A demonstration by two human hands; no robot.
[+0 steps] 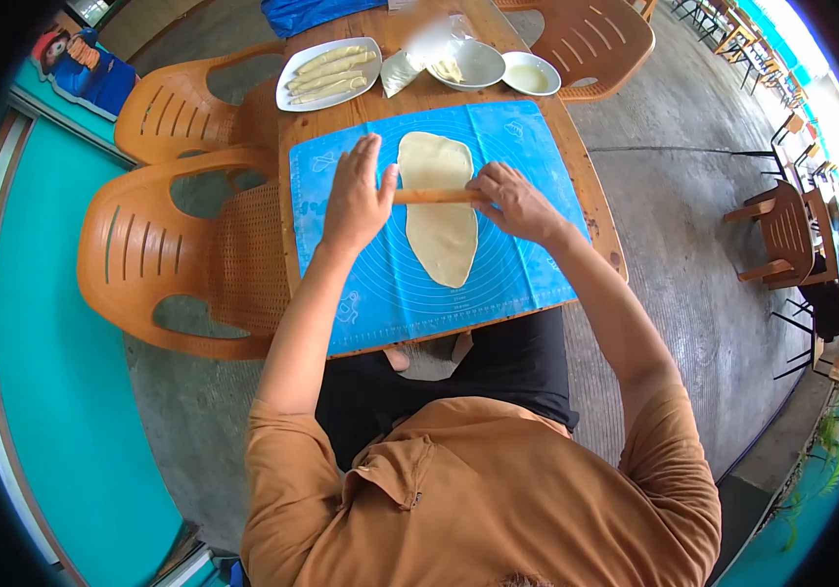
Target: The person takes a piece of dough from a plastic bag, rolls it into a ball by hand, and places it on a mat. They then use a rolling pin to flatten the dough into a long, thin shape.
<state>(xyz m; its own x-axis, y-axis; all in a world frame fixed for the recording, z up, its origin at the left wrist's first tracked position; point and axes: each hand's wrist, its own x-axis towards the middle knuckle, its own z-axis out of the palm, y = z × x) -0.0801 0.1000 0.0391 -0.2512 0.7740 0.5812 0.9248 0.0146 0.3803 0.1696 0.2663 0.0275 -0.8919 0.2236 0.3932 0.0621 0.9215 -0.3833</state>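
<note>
A long flat sheet of pale dough (442,242) lies on a blue printed mat (336,284). Across its middle rests a wooden rolling pin (431,197). My left hand (359,196) is at the pin's left end, palm turned inward and fingers stretched out, pointing away from me. At the right end, my right hand (515,201) has its fingers bent over the pin. The part of the pin beneath the right fingers is hidden.
Beyond the mat, a white plate (368,49) holds several dough strips, beside a plastic bag (400,73), a bowl (479,65) and a smaller bowl of liquid (531,74). Orange chairs (184,249) stand left of the wooden table (584,161).
</note>
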